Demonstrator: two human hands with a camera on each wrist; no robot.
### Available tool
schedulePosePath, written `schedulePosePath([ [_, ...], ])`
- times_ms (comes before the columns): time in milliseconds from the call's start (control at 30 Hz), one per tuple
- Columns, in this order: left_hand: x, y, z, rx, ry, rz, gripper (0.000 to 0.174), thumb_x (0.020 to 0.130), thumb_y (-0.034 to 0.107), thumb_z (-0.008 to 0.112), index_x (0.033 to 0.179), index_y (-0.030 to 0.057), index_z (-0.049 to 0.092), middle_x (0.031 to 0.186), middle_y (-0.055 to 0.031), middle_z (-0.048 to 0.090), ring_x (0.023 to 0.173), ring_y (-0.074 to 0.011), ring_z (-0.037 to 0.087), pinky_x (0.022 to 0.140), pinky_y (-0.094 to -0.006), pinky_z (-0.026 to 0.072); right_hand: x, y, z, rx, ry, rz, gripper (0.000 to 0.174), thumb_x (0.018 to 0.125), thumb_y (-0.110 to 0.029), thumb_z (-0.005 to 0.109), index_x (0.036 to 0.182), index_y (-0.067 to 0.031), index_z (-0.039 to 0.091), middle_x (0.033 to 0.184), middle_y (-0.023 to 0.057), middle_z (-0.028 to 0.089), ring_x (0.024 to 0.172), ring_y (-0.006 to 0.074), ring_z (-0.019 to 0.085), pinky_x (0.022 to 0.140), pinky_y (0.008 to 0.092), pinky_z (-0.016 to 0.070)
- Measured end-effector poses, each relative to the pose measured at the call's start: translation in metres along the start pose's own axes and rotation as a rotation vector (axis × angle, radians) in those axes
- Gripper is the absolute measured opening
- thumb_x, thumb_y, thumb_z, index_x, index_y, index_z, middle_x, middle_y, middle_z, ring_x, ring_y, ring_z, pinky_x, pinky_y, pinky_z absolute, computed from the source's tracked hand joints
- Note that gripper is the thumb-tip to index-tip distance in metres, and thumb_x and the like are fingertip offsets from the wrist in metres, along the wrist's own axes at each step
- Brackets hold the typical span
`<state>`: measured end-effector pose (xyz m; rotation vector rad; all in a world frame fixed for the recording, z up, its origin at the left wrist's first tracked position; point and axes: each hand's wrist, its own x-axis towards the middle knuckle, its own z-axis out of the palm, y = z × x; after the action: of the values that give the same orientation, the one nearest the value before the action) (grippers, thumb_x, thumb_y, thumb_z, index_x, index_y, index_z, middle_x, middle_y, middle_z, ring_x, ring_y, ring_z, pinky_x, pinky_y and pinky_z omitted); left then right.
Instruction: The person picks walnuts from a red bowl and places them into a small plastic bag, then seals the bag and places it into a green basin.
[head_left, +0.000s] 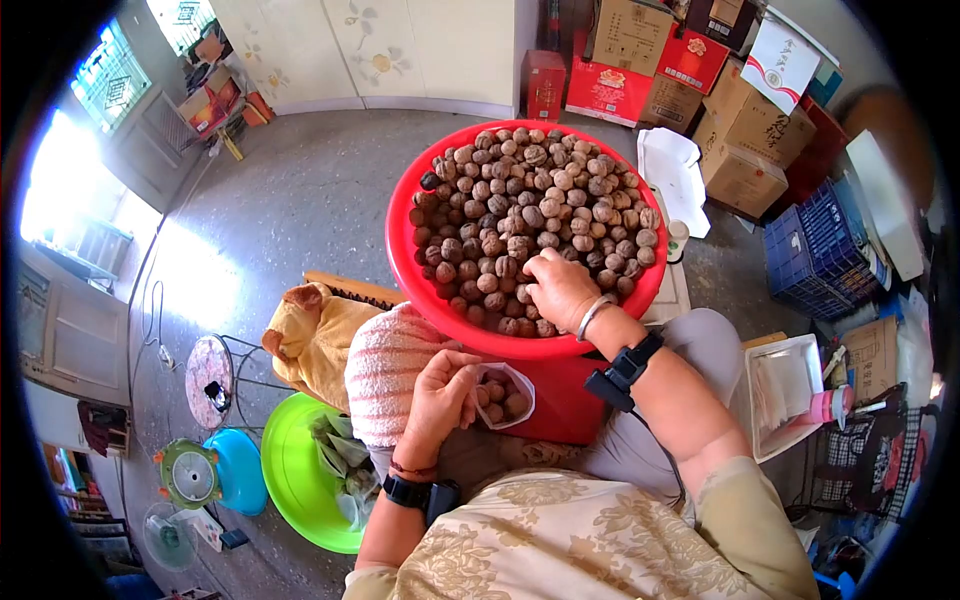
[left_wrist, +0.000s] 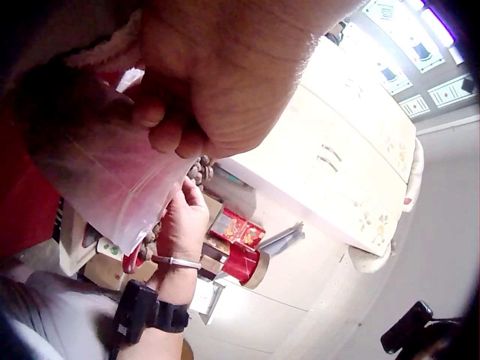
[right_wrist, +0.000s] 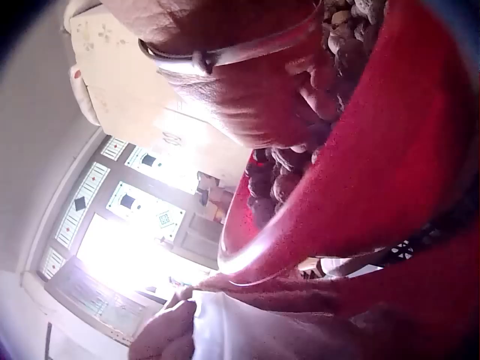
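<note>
A big red basin [head_left: 395, 225] is heaped with brown walnuts [head_left: 535, 215]. My right hand [head_left: 562, 292] reaches over its near rim, curled fingertips down among the walnuts; whether they grip one I cannot tell. In the right wrist view this hand [right_wrist: 259, 97] hides what lies under its palm. Below the rim, my left hand [head_left: 440, 395] pinches the edge of a clear plastic bag [head_left: 527, 402], its mouth facing up and several walnuts inside. The left wrist view shows the bag [left_wrist: 112, 180] hanging from the curled fingers of the left hand [left_wrist: 217, 82].
A pink-striped towel [head_left: 385, 370] lies at the left, beside a yellow cloth [head_left: 320, 335]. Further left is a green basin [head_left: 285, 470] with plastic bags in it. Cardboard boxes [head_left: 745, 180] and a blue crate [head_left: 820, 250] stand at the right. A white tray [head_left: 785, 370] lies near my right elbow.
</note>
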<state>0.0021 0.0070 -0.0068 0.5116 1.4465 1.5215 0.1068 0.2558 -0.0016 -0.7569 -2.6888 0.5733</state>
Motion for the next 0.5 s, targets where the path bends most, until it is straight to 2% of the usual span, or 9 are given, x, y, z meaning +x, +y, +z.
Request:
schedulePosePath([
  [100, -0.0013, 0.0023, 0.0004, -0.003, -0.002, -0.012, 0.011, 0.104, 0.014, 0.059, 0.108, 0.0033, 0.061, 0.059, -0.0001, 0.056, 0.04, -0.0075, 0.049, 0.036, -0.0211, 0.0362, 0.0034, -0.0078, 0.001, -0.073, -0.009, -0.008, 0.013, 0.088, -0.011, 0.064, 0.098, -0.0024, 0.061, 0.111, 0.0222, 0.063, 0.096, 0.0428, 0.067, 0.085, 0.0514, 0.0548],
  [167, -0.0016, 0.0032, 0.0007, 0.001, 0.004, -0.028, 0.011, 0.104, 0.014, 0.059, 0.108, 0.0036, 0.061, 0.059, 0.0001, 0.056, 0.04, -0.0073, 0.049, 0.037, -0.021, 0.0362, 0.0063, -0.0097, 0.0015, -0.068, -0.057, 0.092, 0.018, 0.087, -0.012, 0.066, 0.101, -0.002, 0.061, 0.114, 0.0232, 0.061, 0.098, 0.0432, 0.067, 0.085, 0.0508, 0.0553],
  [300, -0.0014, 0.002, 0.0004, -0.005, 0.002, -0.023, 0.012, 0.104, 0.015, 0.06, 0.108, 0.0041, 0.062, 0.06, 0.0006, 0.056, 0.04, -0.007, 0.049, 0.037, -0.0209, 0.0363, 0.0103, -0.0062, 0.0048, -0.046, -0.096, 0.102, 0.024, 0.086, -0.013, 0.068, 0.104, -0.0017, 0.059, 0.115, 0.0238, 0.061, 0.101, 0.0438, 0.067, 0.085, 0.0515, 0.0556],
  [367, -0.002, 0.0015, 0.0003, -0.005, 0.001, -0.023, 0.012, 0.104, 0.015, 0.06, 0.107, 0.0041, 0.061, 0.06, 0.0007, 0.056, 0.04, -0.0068, 0.048, 0.037, -0.0209, 0.0363, 0.0091, -0.0053, 0.0069, -0.061, 0.011, 0.06, 0.026, 0.085, -0.013, 0.068, 0.106, -0.0017, 0.056, 0.111, 0.0241, 0.064, 0.1, 0.0449, 0.067, 0.085, 0.0529, 0.0554],
  [500, 0.0014, -0.0051, -0.0018, 0.014, -0.011, 0.008, 0.012, 0.104, 0.014, 0.058, 0.108, 0.0033, 0.061, 0.062, 0.0005, 0.056, 0.041, -0.0072, 0.049, 0.037, -0.0215, 0.0368, 0.0073, -0.0053, 0.01, -0.079, 0.006, 0.098, 0.024, 0.086, -0.012, 0.066, 0.105, -0.0027, 0.054, 0.105, 0.024, 0.066, 0.099, 0.0452, 0.067, 0.084, 0.054, 0.0549],
])
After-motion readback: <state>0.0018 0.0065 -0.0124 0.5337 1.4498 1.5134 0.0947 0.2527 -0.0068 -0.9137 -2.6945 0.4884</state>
